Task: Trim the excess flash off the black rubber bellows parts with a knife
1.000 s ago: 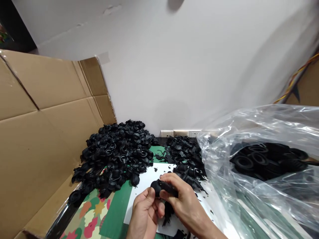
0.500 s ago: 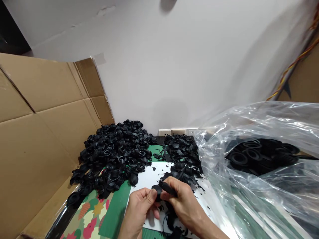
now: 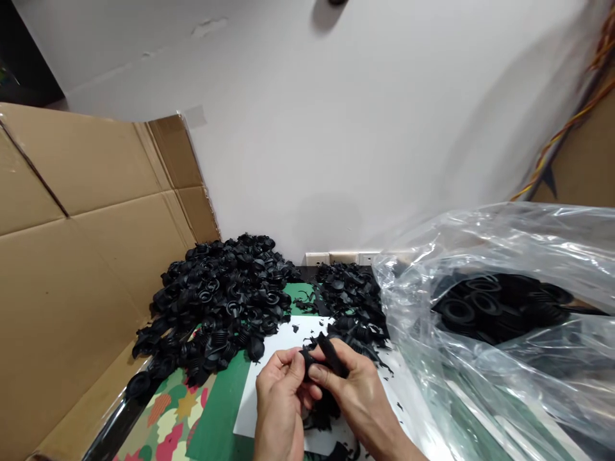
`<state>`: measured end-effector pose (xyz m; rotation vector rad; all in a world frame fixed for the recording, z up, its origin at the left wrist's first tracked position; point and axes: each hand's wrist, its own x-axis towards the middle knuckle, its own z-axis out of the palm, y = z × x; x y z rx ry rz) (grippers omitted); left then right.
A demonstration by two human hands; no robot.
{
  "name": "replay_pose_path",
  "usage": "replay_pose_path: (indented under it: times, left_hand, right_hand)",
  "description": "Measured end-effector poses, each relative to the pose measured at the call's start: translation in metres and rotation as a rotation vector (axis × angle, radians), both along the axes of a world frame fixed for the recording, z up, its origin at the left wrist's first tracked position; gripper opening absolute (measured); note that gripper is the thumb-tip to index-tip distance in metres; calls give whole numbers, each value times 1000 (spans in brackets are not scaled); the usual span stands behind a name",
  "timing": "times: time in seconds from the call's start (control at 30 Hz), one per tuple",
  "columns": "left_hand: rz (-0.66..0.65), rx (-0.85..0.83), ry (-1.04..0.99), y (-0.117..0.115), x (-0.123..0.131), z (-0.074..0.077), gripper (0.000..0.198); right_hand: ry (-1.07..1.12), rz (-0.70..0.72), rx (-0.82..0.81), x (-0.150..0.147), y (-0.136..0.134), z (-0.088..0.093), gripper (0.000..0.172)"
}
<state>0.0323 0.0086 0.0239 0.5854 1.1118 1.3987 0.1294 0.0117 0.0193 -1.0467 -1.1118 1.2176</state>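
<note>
Above a white sheet (image 3: 250, 410), my left hand (image 3: 283, 390) pinches a small black rubber part (image 3: 307, 366) between thumb and fingers. My right hand (image 3: 348, 378) is closed round a dark stick-like tool (image 3: 332, 356), and its thumb presses against the same rubber part. The two hands nearly touch. Black scraps (image 3: 319, 416) lie on the sheet beneath them. Left of the hands rises a large heap of black rubber parts (image 3: 221, 288); a smaller pile of black scraps and parts (image 3: 353, 294) is just beyond the right hand.
An open clear plastic bag (image 3: 408, 320) with black ring-shaped parts (image 3: 459, 310) inside stands at the right. A tall cardboard panel (image 3: 120, 237) bounds the left side. Behind is a pale wall (image 3: 336, 128) with sockets (image 3: 317, 259) low down. Patterned paper (image 3: 180, 410) lies at the front left.
My left hand has shifted slightly right and up, closer to my right hand. The tool in my right hand has tilted more upright, and the rubber part is now more covered by the fingers.
</note>
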Motion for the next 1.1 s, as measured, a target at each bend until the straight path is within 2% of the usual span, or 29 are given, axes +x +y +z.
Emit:
replay_pose_path:
  times: [0.07, 0.17, 0.27, 0.37, 0.47, 0.57, 0.7, 0.77, 0.9, 0.97, 1.1]
  left_hand:
    - [-3, 17, 39, 0, -2, -2, 36]
    - [-43, 53, 97, 0, -8, -4, 31]
    - [-83, 71, 87, 2, -15, -2, 28]
    - [-104, 51, 45, 6, -18, 1, 28]
    - [-66, 25, 15, 7, -16, 1, 28]
    - [-26, 5, 8, -4, -9, -3, 28]
    - [-76, -7, -9, -22, -5, -4, 27]
    - [-56, 35, -49, -22, -9, 0, 28]
    - [-105, 53, -220, -13, -22, 4, 27]
    - [-106, 50, -277, -11, -27, 1, 24]
    - [-97, 33, -332, -10, -31, -8, 21]
  right_hand:
    - [-16, -5, 16, 2, 0, 2, 6]
    - [-182, -34, 88, 6, 2, 5, 16]
    - [-307, -19, 111, 7, 6, 6, 16]
    - [-308, 4, 95, 2, 10, 6, 14]
    - [-310, -16, 78, -7, 15, 2, 12]
    - [-356, -110, 55, -5, 29, -3, 13]
    - [-466, -312, 38, 14, 56, -3, 15]
    - [-515, -285, 63, 20, 62, 0, 15]
    - [-564, -115, 103, 17, 55, 7, 15]
    - [-564, -66, 125, 17, 48, 11, 13]
    - [-508, -66, 111, 23, 38, 15, 19]
